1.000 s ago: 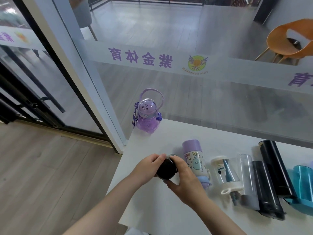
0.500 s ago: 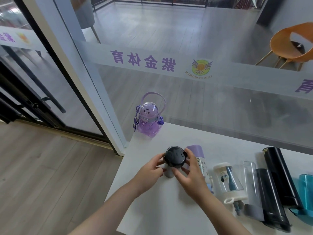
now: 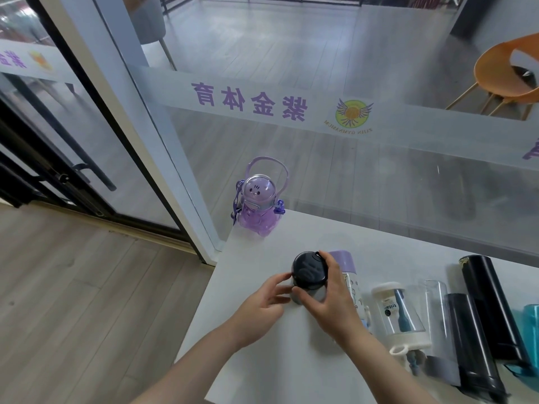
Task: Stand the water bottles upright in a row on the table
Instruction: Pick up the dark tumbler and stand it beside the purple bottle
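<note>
A grey bottle with a black lid [image 3: 309, 271] stands upright on the white table [image 3: 262, 360]. My left hand [image 3: 262, 304] touches its left side and my right hand [image 3: 329, 301] wraps its right side. A purple astronaut-shaped bottle [image 3: 259, 209] with a loop handle stands upright at the table's far left corner. Lying flat to the right are a purple-capped cartoon bottle [image 3: 347, 269], a clear bottle with a white lid [image 3: 399, 313], a clear tumbler [image 3: 437, 322], two black flasks [image 3: 472, 345] [image 3: 493, 304] and a teal bottle [image 3: 529, 325].
A glass wall with purple lettering [image 3: 250, 102] runs just behind the table's far edge. The table's left edge drops to wooden floor [image 3: 87, 301]. An orange chair [image 3: 507, 74] sits beyond the glass.
The black-lidded bottle went from lying in my hands to standing upright on the table, a little farther from me. Both hands stayed on it.
</note>
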The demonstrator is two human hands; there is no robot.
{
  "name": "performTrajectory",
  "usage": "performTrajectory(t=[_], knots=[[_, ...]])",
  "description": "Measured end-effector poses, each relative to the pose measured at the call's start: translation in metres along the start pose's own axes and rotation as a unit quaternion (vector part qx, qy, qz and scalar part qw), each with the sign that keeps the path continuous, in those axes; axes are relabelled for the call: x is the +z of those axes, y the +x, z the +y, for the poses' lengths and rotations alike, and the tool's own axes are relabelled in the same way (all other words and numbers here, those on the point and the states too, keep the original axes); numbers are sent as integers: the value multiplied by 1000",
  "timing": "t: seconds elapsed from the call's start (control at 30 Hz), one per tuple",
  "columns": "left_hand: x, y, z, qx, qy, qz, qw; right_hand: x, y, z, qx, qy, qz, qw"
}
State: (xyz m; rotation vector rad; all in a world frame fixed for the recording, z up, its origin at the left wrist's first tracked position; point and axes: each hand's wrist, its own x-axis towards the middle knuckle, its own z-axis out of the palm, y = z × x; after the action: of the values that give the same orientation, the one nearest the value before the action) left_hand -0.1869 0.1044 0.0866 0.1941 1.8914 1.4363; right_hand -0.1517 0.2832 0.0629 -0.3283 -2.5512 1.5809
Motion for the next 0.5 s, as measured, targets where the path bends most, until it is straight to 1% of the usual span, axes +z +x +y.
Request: performTrajectory(t=[0.1, 0.2, 0.27, 0.33, 0.4, 0.5], knots=[[-7, 9, -9, -11, 41, 15, 999, 3, 3, 4, 1, 6, -9, 1000], [-23, 24, -26, -45, 161, 35, 985, 3, 14, 5, 3, 17, -16, 1000], [-37, 35, -41, -73, 287, 44, 954, 4, 26, 5, 11, 25, -18, 999], [-52, 43, -53, -109, 394, 56, 911, 2, 42, 3, 15, 33, -12, 999], [-64, 46, -63, -134, 453, 63, 879, 1, 59, 2, 9, 46, -4, 999], [-74, 49, -75, -142, 484, 57, 862, -1, 83, -1, 3, 56, 12, 998]])
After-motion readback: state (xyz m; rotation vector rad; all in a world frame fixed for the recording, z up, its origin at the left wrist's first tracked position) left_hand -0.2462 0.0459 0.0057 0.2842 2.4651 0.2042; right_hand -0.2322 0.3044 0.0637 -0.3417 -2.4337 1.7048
